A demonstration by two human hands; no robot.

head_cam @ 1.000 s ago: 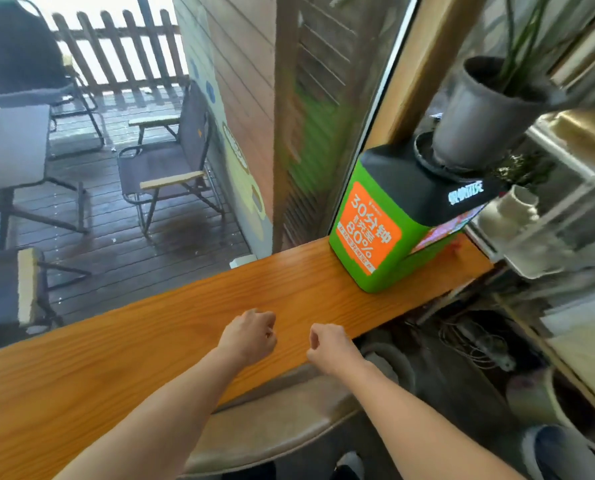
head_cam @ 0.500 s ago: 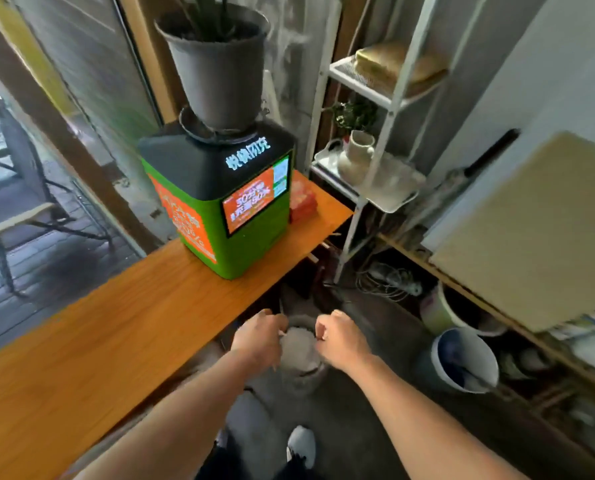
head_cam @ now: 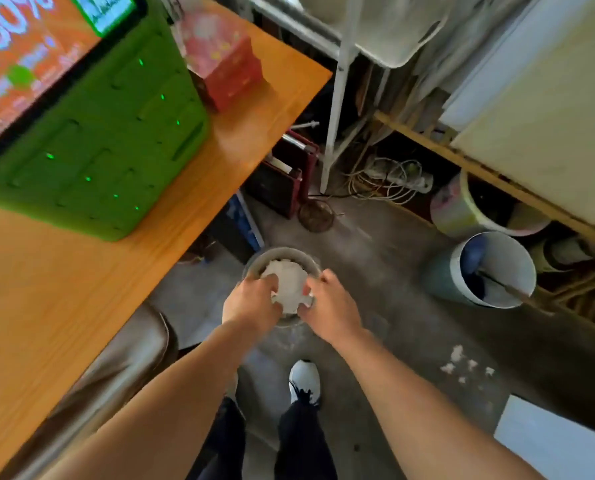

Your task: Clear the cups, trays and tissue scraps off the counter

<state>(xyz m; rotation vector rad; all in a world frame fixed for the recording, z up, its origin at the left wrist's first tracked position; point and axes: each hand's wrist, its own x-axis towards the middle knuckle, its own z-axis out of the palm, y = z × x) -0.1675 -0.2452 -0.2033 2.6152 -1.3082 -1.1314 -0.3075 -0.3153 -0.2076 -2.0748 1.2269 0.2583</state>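
Both hands reached down over a small grey bin (head_cam: 282,261) on the floor beside the wooden bench (head_cam: 57,306). The left hand (head_cam: 251,303) and the right hand (head_cam: 330,306) each had a closed grip on a wad of white tissue scraps (head_cam: 287,284) held just above the bin's mouth. A green kiosk (head_cam: 91,140) and a red box (head_cam: 225,64) stood on the bench at far left, and more white scraps (head_cam: 462,363) lay on the floor at near right.

Both your bare forearms reach from the lower corners of the frame toward its centre. Your left hand (head_cam: 251,303) and right hand (head_cam: 330,306) sit close together there, knuckles up, fingers curled inward toward each other and pinching.
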